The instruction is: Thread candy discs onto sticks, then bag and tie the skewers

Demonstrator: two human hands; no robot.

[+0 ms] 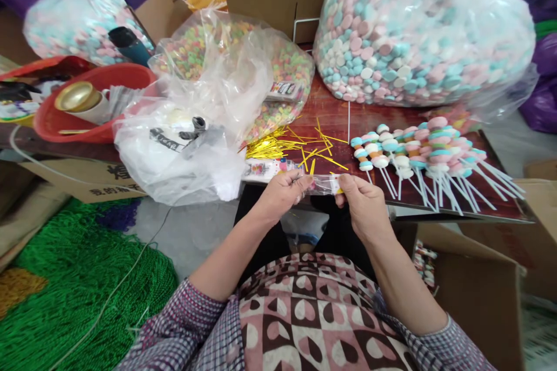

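Note:
My left hand (282,192) and my right hand (362,204) both pinch a small clear plastic sleeve (324,185) held level between them, just in front of the table's near edge. A yellow twist tie shows at the sleeve's right end by my right fingers. Beyond my hands, loose gold twist ties (287,146) lie scattered on the dark red table (335,116). To the right rests a pile of pastel marshmallow skewers (429,153) on white sticks. A stack of printed clear sleeves (265,169) lies by my left hand.
A big clear bag of pastel marshmallows (418,35) fills the back right. A bag of colourful ring candies (243,69) and crumpled white plastic (183,151) sit left of centre, with a red basin (87,110). An open cardboard box (470,284) stands at my right; green tinsel (78,284) lies on the floor.

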